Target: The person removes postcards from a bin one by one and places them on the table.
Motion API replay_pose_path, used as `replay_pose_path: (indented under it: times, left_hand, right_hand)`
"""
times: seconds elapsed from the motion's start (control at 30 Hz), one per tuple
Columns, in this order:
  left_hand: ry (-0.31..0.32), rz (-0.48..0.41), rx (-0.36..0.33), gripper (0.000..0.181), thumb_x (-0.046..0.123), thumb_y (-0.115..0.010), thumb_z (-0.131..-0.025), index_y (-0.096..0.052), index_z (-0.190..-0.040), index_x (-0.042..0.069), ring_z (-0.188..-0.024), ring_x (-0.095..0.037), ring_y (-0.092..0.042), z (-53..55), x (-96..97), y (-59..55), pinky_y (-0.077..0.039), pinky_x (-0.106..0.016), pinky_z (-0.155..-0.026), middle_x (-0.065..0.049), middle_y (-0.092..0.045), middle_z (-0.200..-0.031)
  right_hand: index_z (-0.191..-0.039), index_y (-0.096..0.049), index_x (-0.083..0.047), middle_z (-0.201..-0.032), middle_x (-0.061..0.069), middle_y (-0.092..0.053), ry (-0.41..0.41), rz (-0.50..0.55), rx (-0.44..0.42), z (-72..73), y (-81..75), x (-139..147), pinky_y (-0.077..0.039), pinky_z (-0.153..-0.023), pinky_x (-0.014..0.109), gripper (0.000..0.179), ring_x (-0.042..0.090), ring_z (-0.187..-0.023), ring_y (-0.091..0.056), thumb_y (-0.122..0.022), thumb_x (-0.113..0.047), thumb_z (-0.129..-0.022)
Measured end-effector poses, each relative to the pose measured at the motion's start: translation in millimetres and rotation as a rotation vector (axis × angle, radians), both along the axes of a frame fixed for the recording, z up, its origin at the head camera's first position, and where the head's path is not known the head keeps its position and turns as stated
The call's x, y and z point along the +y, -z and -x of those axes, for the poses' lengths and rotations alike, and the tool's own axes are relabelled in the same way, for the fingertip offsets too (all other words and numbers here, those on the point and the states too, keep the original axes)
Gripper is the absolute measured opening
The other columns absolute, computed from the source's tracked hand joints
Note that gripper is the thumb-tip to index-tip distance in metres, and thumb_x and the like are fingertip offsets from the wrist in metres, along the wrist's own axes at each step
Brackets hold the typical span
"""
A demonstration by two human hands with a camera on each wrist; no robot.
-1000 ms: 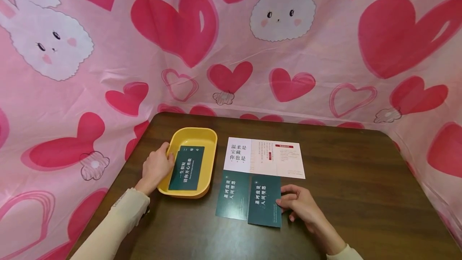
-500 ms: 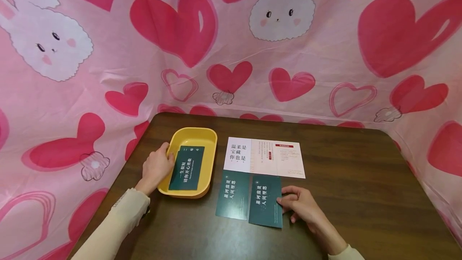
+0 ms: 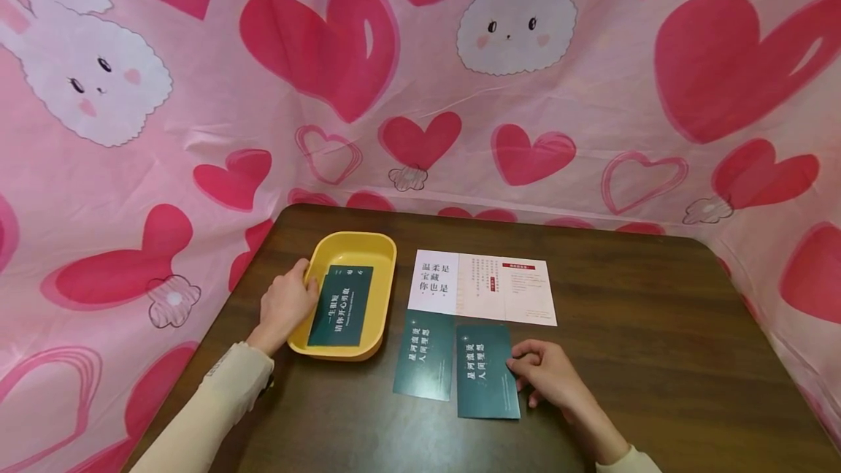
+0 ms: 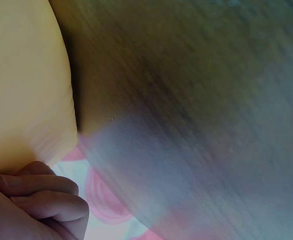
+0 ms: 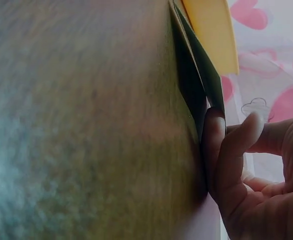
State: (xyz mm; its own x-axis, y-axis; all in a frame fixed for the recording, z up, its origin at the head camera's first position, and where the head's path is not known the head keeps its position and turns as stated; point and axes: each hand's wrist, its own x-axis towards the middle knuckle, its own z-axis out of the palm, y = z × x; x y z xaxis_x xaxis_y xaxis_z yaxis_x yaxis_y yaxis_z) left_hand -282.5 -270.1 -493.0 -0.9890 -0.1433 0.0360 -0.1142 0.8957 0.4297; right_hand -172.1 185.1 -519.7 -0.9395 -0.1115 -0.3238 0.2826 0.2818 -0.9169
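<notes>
My left hand (image 3: 287, 306) grips the left rim of a yellow plastic tray (image 3: 379, 290); in the left wrist view its fingers (image 4: 51, 200) curl at the tray's wall (image 4: 26, 80). Dark green cards with white lettering, the top one a postcard (image 3: 342, 309), lie inside the tray. My right hand (image 3: 548, 374) pinches the right edge of another green postcard (image 3: 486, 374). Seen from the right wrist, that postcard (image 5: 206, 70) is tilted off the table at the edge between thumb and fingers. A matching green postcard (image 3: 423, 360) lies flat just left of it.
Beyond the green postcards lie a white card (image 3: 432, 283) with large black characters and pale pink cards (image 3: 506, 287) with small print. All rest on a dark brown wooden table (image 3: 657, 327). A pink heart-and-rabbit cloth (image 3: 447, 101) hangs behind and beside it.
The postcard in my right hand has shifted slightly right and nearer, widening its gap to the neighbouring postcard and the pale cards. My left hand and the tray stay put.
</notes>
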Motion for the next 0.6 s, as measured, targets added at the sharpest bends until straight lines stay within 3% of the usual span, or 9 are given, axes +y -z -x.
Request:
replay_pose_path:
  times: [0.23, 0.6]
  left_hand:
    - [-0.001, -0.005, -0.010, 0.049, 0.022, -0.061, -0.104, -0.048, -0.147, 0.002, -0.077, -0.033, -0.064, 0.2, -0.6, 0.4, -0.058, -0.050, -0.072, -0.022, -0.068, -0.104]
    - [-0.001, -0.004, -0.014, 0.049, 0.021, -0.062, -0.103, -0.048, -0.147, 0.003, -0.076, -0.032, -0.064, -0.1, 0.2, -0.8, -0.059, -0.050, -0.072, -0.021, -0.068, -0.102]
  right_hand:
    - [-0.095, -0.067, 0.001, -0.067, 0.007, -0.064, 0.035, -0.094, 0.006, -1.0, -6.6, -4.7, -0.048, -0.042, 0.029, 0.012, 0.021, -0.056, -0.063, -0.075, -0.008, -0.094]
    - [-0.082, -0.065, -0.008, -0.057, 0.007, -0.057, 0.030, -0.319, 0.035, 1.8, -9.0, -9.2, -0.039, -0.040, 0.027, 0.015, 0.017, -0.041, -0.048, -0.074, -0.011, -0.094]
